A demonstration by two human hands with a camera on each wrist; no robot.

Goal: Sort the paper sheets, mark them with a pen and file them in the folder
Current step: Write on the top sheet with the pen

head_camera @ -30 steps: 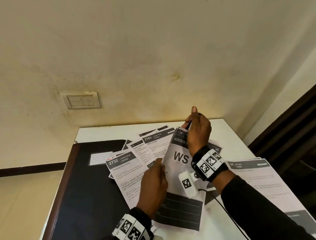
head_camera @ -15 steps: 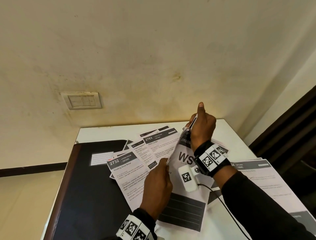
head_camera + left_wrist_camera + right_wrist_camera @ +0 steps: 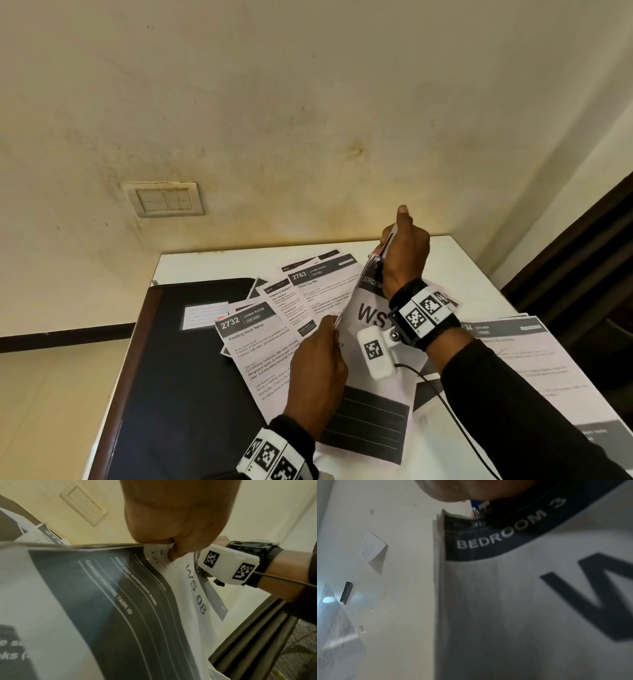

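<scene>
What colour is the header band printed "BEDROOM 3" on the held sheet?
Dark navy, nearly black, with white lettering on the header band of the white sheet; the right wrist view shows it best.

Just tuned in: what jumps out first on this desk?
Both hands lift a thin stack of sheets on edge mid-table: the left hand pinches its near edge, the right hand its far end. Numbered sheets fan beside it, partly over a black folder at left.

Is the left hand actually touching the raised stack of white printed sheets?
Touching. The left wrist view shows the left hand pinching the raised stack of white printed sheets at its edge.
</scene>
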